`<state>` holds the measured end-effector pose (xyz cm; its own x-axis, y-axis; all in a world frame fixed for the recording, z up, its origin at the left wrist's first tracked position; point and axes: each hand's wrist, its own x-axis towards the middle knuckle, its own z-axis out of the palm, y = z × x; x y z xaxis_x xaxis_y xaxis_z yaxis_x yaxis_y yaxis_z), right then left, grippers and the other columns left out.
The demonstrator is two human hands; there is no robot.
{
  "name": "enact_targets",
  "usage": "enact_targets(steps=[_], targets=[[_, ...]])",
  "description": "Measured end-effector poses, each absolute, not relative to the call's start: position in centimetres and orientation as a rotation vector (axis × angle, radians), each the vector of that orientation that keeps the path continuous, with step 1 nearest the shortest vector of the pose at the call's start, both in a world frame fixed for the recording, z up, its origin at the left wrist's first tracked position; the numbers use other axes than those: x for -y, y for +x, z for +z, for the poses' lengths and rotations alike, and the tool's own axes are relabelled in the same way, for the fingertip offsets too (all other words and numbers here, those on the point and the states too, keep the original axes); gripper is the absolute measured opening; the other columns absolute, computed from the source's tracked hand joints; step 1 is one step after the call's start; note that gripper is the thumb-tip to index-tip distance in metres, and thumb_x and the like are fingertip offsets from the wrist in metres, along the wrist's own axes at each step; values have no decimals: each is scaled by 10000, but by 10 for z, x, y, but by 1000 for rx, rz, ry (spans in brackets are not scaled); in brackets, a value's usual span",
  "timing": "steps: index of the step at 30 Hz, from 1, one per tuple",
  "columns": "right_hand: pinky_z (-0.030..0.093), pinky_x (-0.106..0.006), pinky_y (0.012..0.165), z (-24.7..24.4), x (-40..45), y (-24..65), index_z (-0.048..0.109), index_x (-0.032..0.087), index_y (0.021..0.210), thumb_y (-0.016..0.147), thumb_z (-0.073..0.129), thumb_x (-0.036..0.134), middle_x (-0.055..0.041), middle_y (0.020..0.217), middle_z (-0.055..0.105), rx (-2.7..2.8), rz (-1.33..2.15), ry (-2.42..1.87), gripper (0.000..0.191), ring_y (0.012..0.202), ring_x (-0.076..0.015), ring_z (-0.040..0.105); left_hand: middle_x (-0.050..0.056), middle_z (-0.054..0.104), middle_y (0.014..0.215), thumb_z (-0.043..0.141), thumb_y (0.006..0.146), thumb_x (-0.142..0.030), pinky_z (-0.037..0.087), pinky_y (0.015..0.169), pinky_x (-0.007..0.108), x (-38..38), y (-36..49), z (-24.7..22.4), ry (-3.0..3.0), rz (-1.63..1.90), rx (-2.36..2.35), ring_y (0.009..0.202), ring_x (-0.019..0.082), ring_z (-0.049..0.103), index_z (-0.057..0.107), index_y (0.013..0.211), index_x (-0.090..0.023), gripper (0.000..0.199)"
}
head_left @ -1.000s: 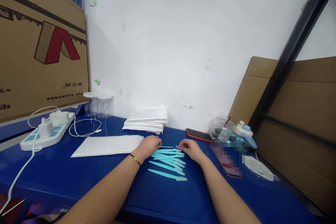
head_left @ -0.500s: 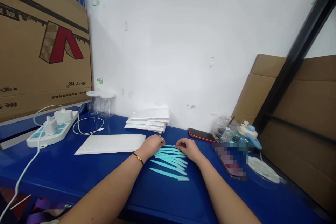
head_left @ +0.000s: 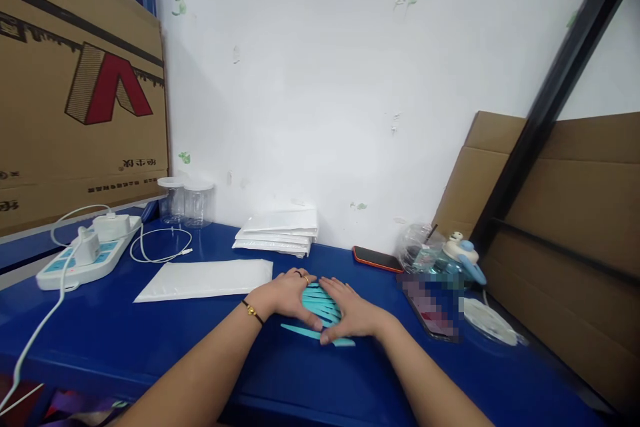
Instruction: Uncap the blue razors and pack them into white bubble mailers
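Observation:
Several slim turquoise eyebrow razors (head_left: pixel 320 305) lie side by side on the blue table, partly hidden by my hands. My left hand (head_left: pixel 287 295) rests along their left side, fingers stretched forward and thumb spread toward me. On the right side lies my right hand (head_left: pixel 353 310), its fingers also extended and its thumb apart. Together the hands frame the row, touching its ends, and neither is closed around a razor. The thumbs almost meet above the nearest razor (head_left: pixel 344 342), which is set a little apart from the others and slants across the table.
A white padded envelope (head_left: pixel 205 279) lies left of my hands, with a stack of similar envelopes (head_left: pixel 277 230) behind. A power strip (head_left: pixel 95 257) and clear jars (head_left: pixel 197 205) stand farther left. To the right are an orange-edged phone (head_left: pixel 377 259), a blurred phone (head_left: pixel 430 310) and a teapot-like vessel (head_left: pixel 453 263).
Both hands have come from the far end of the row toward me and opened from a pinch into spread fingers. The razors now sit closer together. The view has shifted slightly.

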<state>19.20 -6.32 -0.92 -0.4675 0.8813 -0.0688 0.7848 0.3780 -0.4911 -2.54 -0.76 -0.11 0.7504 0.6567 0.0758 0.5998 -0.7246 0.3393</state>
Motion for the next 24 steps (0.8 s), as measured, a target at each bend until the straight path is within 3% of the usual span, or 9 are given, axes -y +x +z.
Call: enact_targets(steps=[2,4,8,11,16,21,24], targets=[[38,-505,1123,-11,80,188,139,213,1457,689,630,604,-92,1527,123,2473,663,-1504,992,1390,-319,45,118,459,1276,738,496,-588,369,950,427,17,-26,3,2696,158,-962,1183,340,399,445,1290,-235,918],[80,-483,1131,-13,98,184,192,204,1449,812,503,575,-88,1515,183,2461,598,-1483,800,1390,-298,77,127,505,1193,739,545,-525,412,903,413,31,-24,4,2730,97,-972,1124,329,447,508,1206,-204,770],[310,-407,1064,-16,125,174,410,218,1323,910,423,372,-94,1349,426,2405,382,-1374,440,1275,-253,351,126,584,1016,559,769,-282,450,849,353,64,-16,-2,2881,230,-984,990,264,542,557,1028,-151,290],[443,-391,899,-17,133,165,527,215,1140,897,434,249,-92,1108,533,2403,134,-1397,263,1024,-236,507,144,613,942,478,755,-182,483,773,362,83,-10,-7,2953,239,-1117,873,262,595,558,958,-127,225],[469,-369,789,-14,135,154,569,133,980,827,449,130,-123,979,561,2521,-121,-1484,194,900,-248,519,164,651,884,547,672,-274,496,714,416,92,1,-3,2939,154,-1219,802,309,626,604,883,-131,262],[467,-348,713,-3,138,152,584,77,1045,778,464,95,-158,939,632,2614,-86,-1516,293,814,-257,594,140,663,874,545,668,-261,488,723,388,91,4,-7,2973,239,-1117,796,292,633,603,870,-146,240],[470,-350,678,18,143,159,607,103,1047,776,479,104,-140,888,673,2617,-18,-1562,300,752,-257,629,111,669,866,533,711,-253,475,687,352,92,2,-11,2868,345,-1152,770,272,637,573,926,-169,235]])
